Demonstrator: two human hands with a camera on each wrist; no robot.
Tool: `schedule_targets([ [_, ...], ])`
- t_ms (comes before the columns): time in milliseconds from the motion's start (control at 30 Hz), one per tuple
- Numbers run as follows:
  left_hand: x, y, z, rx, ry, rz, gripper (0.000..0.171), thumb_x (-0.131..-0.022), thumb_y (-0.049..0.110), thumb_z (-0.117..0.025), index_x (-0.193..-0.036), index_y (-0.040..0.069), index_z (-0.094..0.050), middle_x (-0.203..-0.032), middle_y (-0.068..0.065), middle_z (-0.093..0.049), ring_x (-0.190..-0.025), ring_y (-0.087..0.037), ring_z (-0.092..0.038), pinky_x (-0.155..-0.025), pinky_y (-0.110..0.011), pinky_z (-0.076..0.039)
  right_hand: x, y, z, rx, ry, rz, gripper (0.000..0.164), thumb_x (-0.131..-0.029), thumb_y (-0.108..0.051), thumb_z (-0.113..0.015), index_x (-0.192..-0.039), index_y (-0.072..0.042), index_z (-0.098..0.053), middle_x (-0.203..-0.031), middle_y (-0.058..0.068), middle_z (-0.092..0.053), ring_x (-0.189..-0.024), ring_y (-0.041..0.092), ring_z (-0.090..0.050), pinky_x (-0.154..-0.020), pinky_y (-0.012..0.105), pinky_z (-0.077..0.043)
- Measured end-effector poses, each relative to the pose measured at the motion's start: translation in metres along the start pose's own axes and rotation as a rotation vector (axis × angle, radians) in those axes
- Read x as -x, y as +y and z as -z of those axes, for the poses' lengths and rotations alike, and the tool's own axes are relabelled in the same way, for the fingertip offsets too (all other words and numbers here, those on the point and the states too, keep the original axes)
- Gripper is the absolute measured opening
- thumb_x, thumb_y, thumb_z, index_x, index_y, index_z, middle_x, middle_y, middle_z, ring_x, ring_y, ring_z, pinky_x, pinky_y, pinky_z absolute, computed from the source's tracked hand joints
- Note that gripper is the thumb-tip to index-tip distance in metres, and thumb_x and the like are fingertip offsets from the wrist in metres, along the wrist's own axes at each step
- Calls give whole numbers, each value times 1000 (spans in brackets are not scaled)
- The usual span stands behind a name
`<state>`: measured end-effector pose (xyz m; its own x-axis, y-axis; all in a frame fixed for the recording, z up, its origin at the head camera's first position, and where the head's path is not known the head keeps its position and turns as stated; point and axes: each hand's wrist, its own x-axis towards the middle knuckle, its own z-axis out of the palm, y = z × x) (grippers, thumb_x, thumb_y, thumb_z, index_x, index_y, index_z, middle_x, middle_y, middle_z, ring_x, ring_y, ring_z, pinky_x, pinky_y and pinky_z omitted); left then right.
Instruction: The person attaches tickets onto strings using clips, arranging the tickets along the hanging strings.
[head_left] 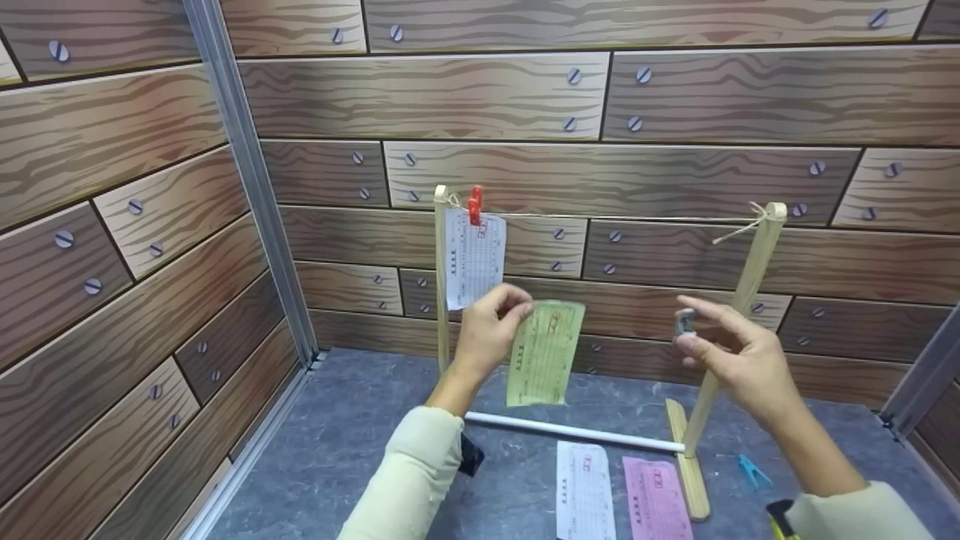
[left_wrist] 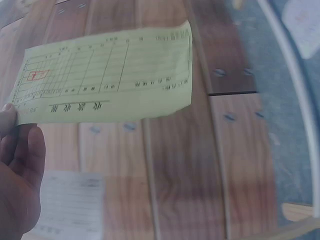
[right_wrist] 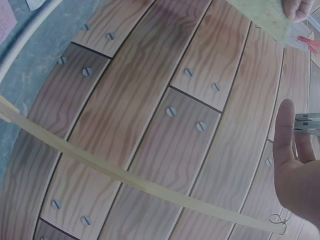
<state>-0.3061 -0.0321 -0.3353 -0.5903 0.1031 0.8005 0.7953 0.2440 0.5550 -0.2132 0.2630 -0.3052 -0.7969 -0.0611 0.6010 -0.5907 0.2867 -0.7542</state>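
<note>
My left hand (head_left: 491,330) pinches a green receipt slip (head_left: 547,356) by its upper left corner, below a string (head_left: 600,217) strung between two wooden posts. In the left wrist view the slip (left_wrist: 115,75) stretches out from the fingertips, printed with a table and a red stamp. My right hand (head_left: 742,360) holds a small grey clothespin (head_left: 685,322) between thumb and fingers, close by the right post (head_left: 750,277). At the string's left end a red clothespin (head_left: 475,205) grips a white receipt slip (head_left: 472,259), which hangs down behind the left hand.
On the grey table (head_left: 360,465) lie a white slip (head_left: 585,487), a pink slip (head_left: 657,499) and a blue clothespin (head_left: 754,472). A white rod (head_left: 570,430) joins the stand's feet. Wood-patterned walls (head_left: 480,97) enclose the back and left. A black object (head_left: 470,456) shows beside the left sleeve.
</note>
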Motion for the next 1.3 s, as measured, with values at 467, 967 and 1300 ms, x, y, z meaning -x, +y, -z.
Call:
schedule_targets([
  [467,-83,34,13,101,32,163,38,-84,7,-69,-121,7,-61,-74,-1,-67,-64,-13,-60,-58,-25,-48,-25,-31,2,64,-2,66,41,-87,2,-64,-127,-4,-58,-104,12,-64,-79,19,-66,-64,30,-54],
  [967,-98,27,6,106,101,354,11,-85,2,-68,-96,2,-68,-74,-4,-68,-66,-12,-60,-57,-23,-44,-31,-30,-2,36,16,55,40,-86,2,-65,-125,-3,-59,-102,17,-63,-80,19,-66,-63,31,-54],
  [1300,-96,18,9,124,67,321,6,-83,-7,-65,-89,-3,-65,-76,-6,-64,-66,-9,-56,-59,-21,-45,-39,-35,-14,37,1,84,40,-85,4,-65,-124,-3,-60,-107,13,-61,-79,18,-66,-63,30,-54],
])
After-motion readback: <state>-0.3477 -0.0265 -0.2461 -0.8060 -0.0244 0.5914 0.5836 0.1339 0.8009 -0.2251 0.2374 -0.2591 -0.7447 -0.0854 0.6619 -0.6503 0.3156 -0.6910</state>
